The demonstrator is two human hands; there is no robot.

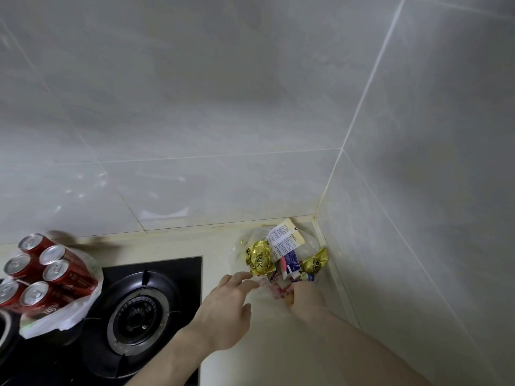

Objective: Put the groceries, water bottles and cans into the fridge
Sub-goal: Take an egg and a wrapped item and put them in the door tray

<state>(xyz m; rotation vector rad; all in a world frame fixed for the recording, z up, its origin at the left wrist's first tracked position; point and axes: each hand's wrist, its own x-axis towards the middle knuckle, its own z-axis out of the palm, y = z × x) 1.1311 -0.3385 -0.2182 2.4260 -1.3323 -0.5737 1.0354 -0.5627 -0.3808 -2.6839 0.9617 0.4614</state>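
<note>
A clear plastic bag of groceries lies in the counter's back right corner. It holds gold-wrapped snacks, a white labelled packet and a small carton. My right hand has its fingers curled round the bag's near edge. My left hand reaches to the bag with fingers spread, the fingertips touching the plastic. Several red cans stand in a white plastic bag at the left, on the stove.
A black gas stove with a round burner lies between the cans and my hands. The cream counter ends at grey tiled walls behind and to the right. No fridge is in view.
</note>
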